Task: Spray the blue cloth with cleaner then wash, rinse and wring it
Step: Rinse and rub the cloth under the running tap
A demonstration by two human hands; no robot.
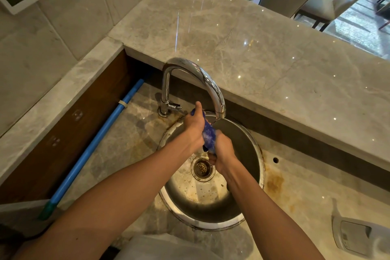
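The blue cloth [209, 136] is bunched into a wet, soapy roll between both hands, over the round steel sink [250, 143]. My left hand [193, 126] grips its upper end, close under the chrome tap's spout [219, 110]. My right hand [222, 153] is closed around its lower end, just above the drain [201, 168]. Most of the cloth is hidden inside my fists. I cannot tell whether water is running from the spout. No spray bottle is in view.
A raised marble ledge [263, 53] runs behind the sink. A blue pipe [99, 139] lies along the left wall. The tap's small lever [176, 107] points right. A white plastic object [356, 236] sits at the lower right counter. Foam flecks and rust stains mark the basin.
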